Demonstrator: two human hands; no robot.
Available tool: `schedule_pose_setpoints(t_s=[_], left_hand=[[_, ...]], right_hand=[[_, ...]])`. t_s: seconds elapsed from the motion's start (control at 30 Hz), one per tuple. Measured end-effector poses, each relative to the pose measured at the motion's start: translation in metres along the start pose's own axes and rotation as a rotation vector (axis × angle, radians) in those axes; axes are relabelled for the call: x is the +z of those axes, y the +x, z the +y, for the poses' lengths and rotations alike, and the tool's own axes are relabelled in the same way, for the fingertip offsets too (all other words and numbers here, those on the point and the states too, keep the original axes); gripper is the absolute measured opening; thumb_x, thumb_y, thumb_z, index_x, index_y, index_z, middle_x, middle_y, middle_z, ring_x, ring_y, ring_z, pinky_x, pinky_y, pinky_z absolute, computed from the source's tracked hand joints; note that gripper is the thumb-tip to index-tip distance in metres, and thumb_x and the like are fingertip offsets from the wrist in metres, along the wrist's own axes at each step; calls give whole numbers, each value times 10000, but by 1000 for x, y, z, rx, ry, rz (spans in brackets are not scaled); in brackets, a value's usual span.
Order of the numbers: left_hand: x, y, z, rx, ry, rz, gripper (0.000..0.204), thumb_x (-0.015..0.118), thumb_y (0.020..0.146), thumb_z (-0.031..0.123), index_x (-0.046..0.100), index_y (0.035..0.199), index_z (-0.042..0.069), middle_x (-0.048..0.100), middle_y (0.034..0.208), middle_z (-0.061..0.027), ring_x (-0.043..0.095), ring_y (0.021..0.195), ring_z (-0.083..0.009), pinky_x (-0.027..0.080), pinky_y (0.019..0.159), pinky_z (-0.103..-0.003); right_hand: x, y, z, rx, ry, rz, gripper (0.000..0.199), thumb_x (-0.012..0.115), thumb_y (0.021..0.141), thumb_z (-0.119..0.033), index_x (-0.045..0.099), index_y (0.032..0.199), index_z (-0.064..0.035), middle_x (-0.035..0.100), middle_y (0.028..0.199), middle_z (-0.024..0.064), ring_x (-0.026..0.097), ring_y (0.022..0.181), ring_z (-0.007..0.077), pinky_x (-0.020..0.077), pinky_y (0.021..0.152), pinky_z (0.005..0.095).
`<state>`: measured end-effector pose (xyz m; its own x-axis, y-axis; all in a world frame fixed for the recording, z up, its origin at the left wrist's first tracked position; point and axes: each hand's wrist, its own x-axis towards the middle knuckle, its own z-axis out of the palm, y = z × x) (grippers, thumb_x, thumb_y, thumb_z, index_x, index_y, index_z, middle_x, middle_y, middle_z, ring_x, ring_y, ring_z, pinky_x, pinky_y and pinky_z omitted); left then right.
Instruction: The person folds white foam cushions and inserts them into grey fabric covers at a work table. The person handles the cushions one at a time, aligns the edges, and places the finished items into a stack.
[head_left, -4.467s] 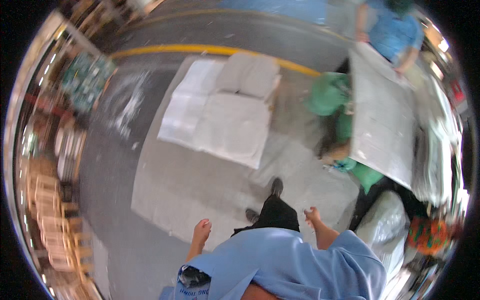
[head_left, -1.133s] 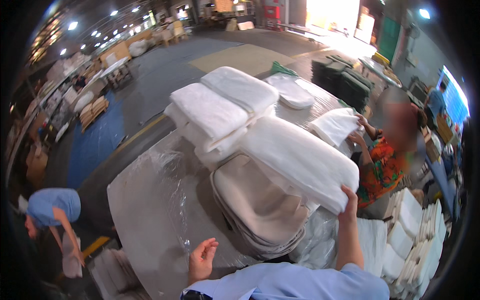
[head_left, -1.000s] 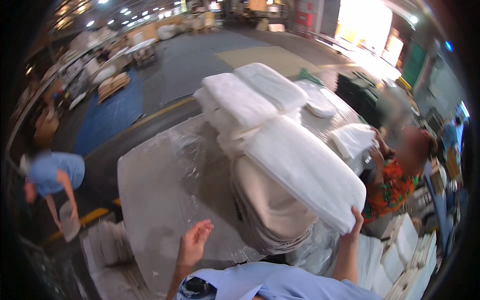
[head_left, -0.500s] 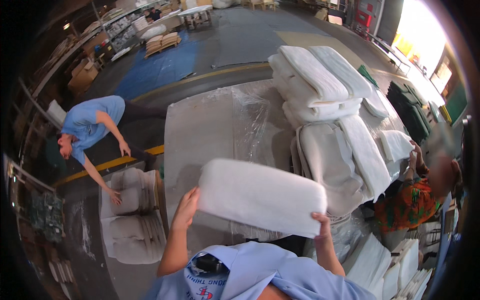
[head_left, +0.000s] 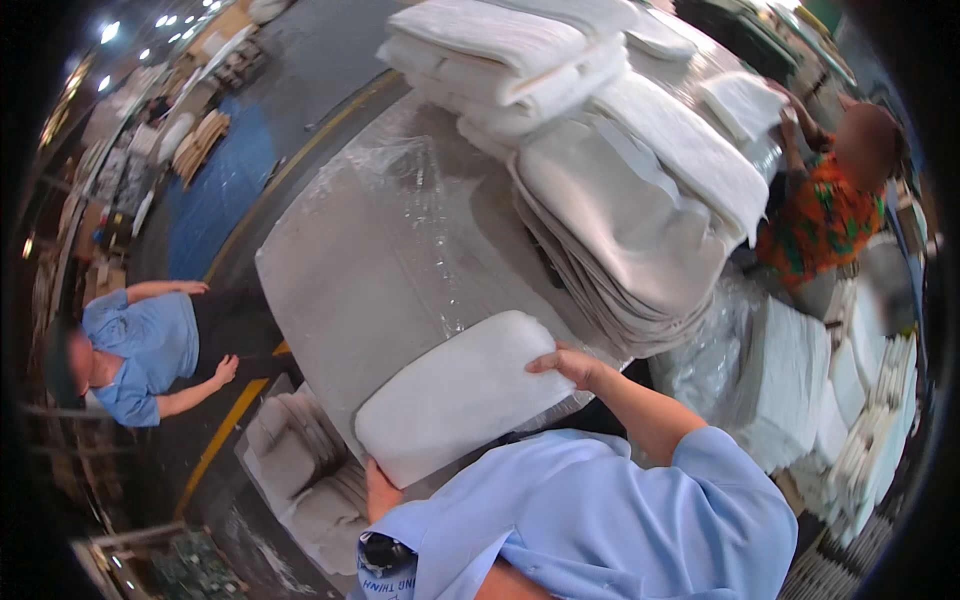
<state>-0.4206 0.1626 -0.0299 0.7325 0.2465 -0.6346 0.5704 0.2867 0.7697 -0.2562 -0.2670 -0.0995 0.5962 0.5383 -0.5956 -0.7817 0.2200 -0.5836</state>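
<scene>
A thick white rectangular pad (head_left: 460, 395) with rounded corners lies slantwise over the near edge of a big grey table (head_left: 340, 260). My left hand (head_left: 380, 488) holds its lower left corner, with the fingers partly hidden by the pad and my shirt. At the opposite end, my right hand (head_left: 568, 368) grips the upper right edge, thumb on top and fingers underneath. Just beyond my right hand is a stack of grey moulded sheets (head_left: 620, 220), with a long white pad (head_left: 690, 150) lying along it. Clear plastic film (head_left: 420, 200) crosses the tabletop.
Behind the grey sheets rises a pile of folded white pads (head_left: 500, 60). Grey pieces (head_left: 300, 450) sit stacked at the lower left. A co-worker in blue (head_left: 150, 340) stands left; another in a patterned shirt (head_left: 820, 220) handles white material (head_left: 740, 105). More white stacks (head_left: 780, 370) stand right.
The view has turned. Still in both my hands, the pad has come lower and closer to my body, now slanting up to the right. The blue-shirted co-worker's hands have left the grey stack.
</scene>
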Motion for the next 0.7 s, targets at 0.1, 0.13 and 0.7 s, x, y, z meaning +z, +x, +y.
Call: schedule_pose_setpoints(t_s=[0.1,0.13,0.7], left_hand=[[-1,12,-3,-187,-192,149,552,472,1083,545,600,1408,117,658,1396,-77,614,1295,-283,540,1010,-480],[3,18,0,-279,-281,207,559,470,1082,549,600,1402,111,661,1386,-86,619,1287,-288,542,1000,-479],[36,28,10,-35,577,578,817,439,1037,664,540,1457,-29,584,1473,-200,604,1265,-361,511,1030,-493]], right_hand=[[-1,-25,-7,-95,-193,218,676,708,985,-455,557,1459,2,677,1313,140,638,1216,263,511,1046,406],[-8,-36,-9,-126,-228,302,674,668,1016,-496,561,1458,0,684,1295,127,644,1185,250,519,1021,395],[24,-38,51,-337,103,652,287,734,998,-289,677,959,-11,663,872,34,560,793,122,460,704,306]])
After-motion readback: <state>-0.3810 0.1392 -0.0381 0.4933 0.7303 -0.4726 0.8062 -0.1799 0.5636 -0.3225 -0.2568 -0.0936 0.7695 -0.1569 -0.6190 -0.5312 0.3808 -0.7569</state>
